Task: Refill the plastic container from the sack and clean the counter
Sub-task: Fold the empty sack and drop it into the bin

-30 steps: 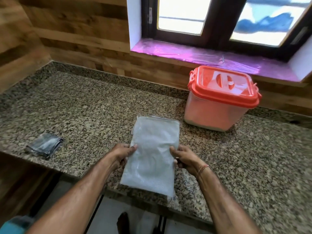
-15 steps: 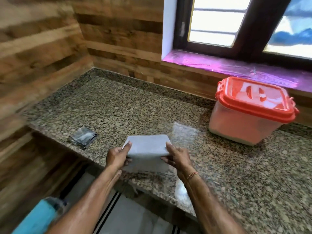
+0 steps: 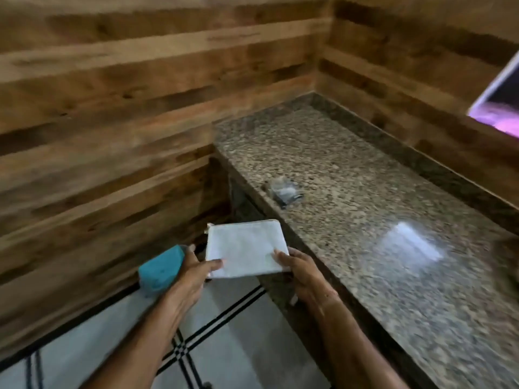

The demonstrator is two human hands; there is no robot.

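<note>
A folded white woven sack (image 3: pixel 245 247) is held flat in the air, left of the granite counter's (image 3: pixel 365 209) front edge and above the floor. My left hand (image 3: pixel 193 272) grips its lower left corner and my right hand (image 3: pixel 299 269) grips its lower right corner. The plastic container is out of view. The frame is blurred by motion.
A small folded grey cloth (image 3: pixel 283 190) lies near the counter's front edge. A teal object (image 3: pixel 161 269) sits low by the wood-panelled wall (image 3: pixel 112 136), just behind my left hand. Tiled floor (image 3: pixel 224 346) with black lines lies below. A window sill (image 3: pixel 500 113) shows at far right.
The sack went from lying long on the counter to folded in half, then lifted off to the left beyond the counter's edge. The view swung left and the red-lidded container left the frame.
</note>
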